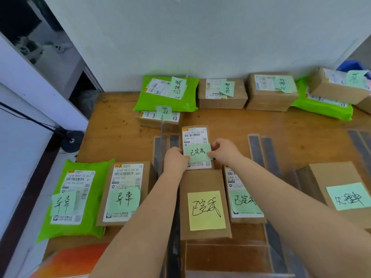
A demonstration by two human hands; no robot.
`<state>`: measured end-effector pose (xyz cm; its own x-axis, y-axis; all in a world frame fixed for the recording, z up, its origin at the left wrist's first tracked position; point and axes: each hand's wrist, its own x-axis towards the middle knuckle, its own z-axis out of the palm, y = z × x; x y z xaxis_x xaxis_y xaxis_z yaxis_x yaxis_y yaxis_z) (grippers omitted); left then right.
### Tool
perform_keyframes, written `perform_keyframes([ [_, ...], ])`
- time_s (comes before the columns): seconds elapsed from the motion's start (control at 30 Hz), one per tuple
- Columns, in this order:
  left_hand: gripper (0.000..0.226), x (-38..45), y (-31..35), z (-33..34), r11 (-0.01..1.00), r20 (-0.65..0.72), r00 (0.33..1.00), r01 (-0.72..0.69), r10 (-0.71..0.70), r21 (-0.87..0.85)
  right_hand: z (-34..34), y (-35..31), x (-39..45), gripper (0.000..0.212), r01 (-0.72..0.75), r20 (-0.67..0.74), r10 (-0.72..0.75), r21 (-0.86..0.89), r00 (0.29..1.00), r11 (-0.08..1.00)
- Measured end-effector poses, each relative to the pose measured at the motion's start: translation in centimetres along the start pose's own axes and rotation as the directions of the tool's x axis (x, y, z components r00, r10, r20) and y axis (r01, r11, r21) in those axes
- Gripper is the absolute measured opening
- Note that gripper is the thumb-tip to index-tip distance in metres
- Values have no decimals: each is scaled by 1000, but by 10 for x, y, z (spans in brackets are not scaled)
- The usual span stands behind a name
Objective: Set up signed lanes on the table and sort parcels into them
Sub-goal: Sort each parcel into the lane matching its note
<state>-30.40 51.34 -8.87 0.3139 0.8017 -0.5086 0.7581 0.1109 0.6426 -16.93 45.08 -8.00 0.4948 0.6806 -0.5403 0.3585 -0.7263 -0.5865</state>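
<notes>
Matt wooden table (120, 125), glossy green plastic mailer (168, 101), brown cardboard boxes (271, 97).

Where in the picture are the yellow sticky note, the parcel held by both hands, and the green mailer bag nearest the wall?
yellow sticky note (206, 210): head view, middle of its written face.
held parcel (195, 135): head view, on its white shipping label.
far green mailer bag (147, 101): head view, bare green plastic below its label.

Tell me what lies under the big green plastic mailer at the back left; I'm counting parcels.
Under the big green plastic mailer, one brown cardboard box pokes out toward the person, carrying a pale green sticky note. The mailer covers the rest, so anything further under it is hidden.
</notes>
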Motion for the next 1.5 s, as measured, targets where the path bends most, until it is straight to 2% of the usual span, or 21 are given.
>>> perform_keyframes([
  [0.1,23,-2,3,0,1000,3,1000,1,-1,32,-1,-3,1,17,-2,4,2,-46,1000,999],
  [0.2,28,-7,9,-2,999,-24,999,-36,37,40,-4,-7,-3,34,6,0,-6,-83,1000,997],
  [0.33,48,-21,30,-9,983,-84,980,-173,178,62,-18,-10,-22,46,81,-93,-89,-82,992,993],
  [0.43,49,-39,50,-15,952,-101,952,-275,289,134,-39,-13,-43,45,163,-157,-180,-116,971,980],
  [0.57,50,-74,80,-16,893,-100,912,-360,398,271,-75,-11,-81,48,252,-214,-317,-284,924,925],
  [0.7,50,-122,113,1,815,-116,858,-421,500,399,-118,12,-131,48,270,-279,-427,-461,860,845],
  [0.93,43,-230,178,84,643,-81,751,-499,655,581,-202,98,-230,40,164,-370,-532,-685,762,710],
  [1.1,46,-289,209,158,528,1,692,-551,722,646,-250,173,-282,38,62,-403,-549,-763,732,643],
  [1.3,40,-328,247,234,436,75,641,-598,764,672,-301,249,-310,37,-17,-469,-477,-726,743,687],
  [1.5,42,-330,297,302,393,131,591,-669,796,631,-359,310,-302,31,-64,-528,-398,-657,750,751],
])
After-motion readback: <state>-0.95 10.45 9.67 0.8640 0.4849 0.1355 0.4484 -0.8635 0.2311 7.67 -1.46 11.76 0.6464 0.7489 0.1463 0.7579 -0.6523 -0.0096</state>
